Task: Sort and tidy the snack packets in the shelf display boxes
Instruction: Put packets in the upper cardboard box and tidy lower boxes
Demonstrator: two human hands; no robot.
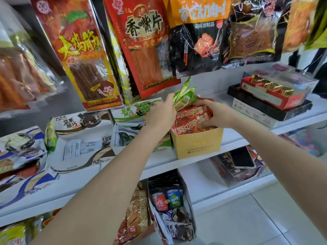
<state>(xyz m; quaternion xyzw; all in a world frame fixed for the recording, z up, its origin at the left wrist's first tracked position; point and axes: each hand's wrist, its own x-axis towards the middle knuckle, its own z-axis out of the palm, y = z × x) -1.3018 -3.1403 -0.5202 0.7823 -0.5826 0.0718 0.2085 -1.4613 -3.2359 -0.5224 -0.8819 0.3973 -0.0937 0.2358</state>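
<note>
While display boxes of nut-crisp packets stood along the left of the white shelf beneath hanging snack bags, the left hand reached up with its fingers pinching a bunch of green packets just above the back left corner of the yellow display box. Right beside it, the right hand lay over the red packets standing in that same box, fingers curled round their tops and thumb underneath, and further right a red box of gold-wrapped sweets rested on stacked cartons.
</note>
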